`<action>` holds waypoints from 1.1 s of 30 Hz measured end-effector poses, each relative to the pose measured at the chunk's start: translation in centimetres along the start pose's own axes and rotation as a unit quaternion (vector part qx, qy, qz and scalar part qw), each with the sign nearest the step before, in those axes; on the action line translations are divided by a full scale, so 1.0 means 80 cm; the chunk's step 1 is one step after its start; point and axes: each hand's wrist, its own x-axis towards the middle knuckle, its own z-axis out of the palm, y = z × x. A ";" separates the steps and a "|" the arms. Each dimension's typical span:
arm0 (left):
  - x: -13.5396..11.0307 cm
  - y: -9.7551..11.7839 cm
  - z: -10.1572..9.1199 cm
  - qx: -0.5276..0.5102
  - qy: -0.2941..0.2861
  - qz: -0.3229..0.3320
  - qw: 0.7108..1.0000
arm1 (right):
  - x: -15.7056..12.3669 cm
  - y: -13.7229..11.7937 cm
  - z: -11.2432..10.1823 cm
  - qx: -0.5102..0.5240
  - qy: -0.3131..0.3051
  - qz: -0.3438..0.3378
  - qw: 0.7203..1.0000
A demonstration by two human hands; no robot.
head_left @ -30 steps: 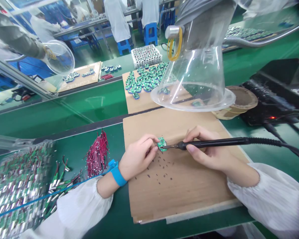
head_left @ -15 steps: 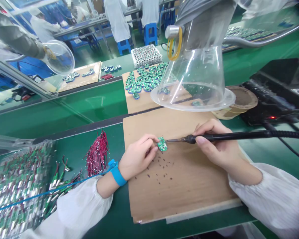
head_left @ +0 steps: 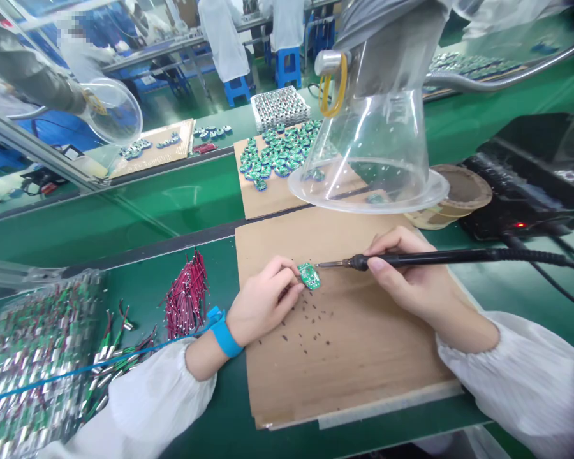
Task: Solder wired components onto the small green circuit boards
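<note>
Between the fingertips of my left hand (head_left: 270, 296) is a small green circuit board (head_left: 310, 276), held over the cardboard sheet (head_left: 354, 357). A blue wrist strap (head_left: 226, 334) circles my left wrist. My right hand (head_left: 411, 274) is closed around the black handle of a soldering iron (head_left: 392, 260), which points left. Its metal tip is at the upper right edge of the board; whether it touches, I cannot tell. Dark specks lie scattered on the cardboard below the board.
A clear fume hood (head_left: 370, 159) hangs above the work. Behind are many green boards (head_left: 282, 150) on cardboard. Red wires (head_left: 187, 296) and trays of wired parts (head_left: 38, 357) lie left. At right stand a round tub (head_left: 463, 191) and a black soldering station (head_left: 521, 185).
My right hand and the soldering iron have shifted slightly left and up. The board has turned or tilted a little in my left fingers, which stay nearly in place.
</note>
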 end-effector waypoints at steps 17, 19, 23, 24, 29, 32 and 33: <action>0.000 0.002 -0.001 -0.005 0.004 0.008 1.000 | 0.001 0.012 -0.002 -0.023 0.030 0.007 0.999; -0.001 0.002 -0.001 -0.006 0.004 0.004 1.000 | 0.001 0.013 -0.001 -0.022 0.030 0.010 0.999; -0.001 0.000 0.000 -0.009 0.016 -0.009 1.000 | -0.003 0.023 -0.002 0.007 0.063 0.028 0.998; -0.001 0.000 0.000 -0.010 0.021 -0.012 1.000 | -0.005 0.026 -0.002 0.018 0.075 0.031 0.997; 0.000 0.001 0.000 -0.017 0.023 -0.022 0.999 | -0.007 0.025 0.000 0.055 0.075 0.038 0.995; 0.000 0.003 -0.001 -0.017 0.018 -0.028 0.999 | -0.005 0.013 0.002 0.073 0.031 0.031 0.996; 0.001 0.003 -0.001 -0.018 0.016 -0.029 0.999 | -0.004 0.008 0.002 0.078 0.018 0.029 0.996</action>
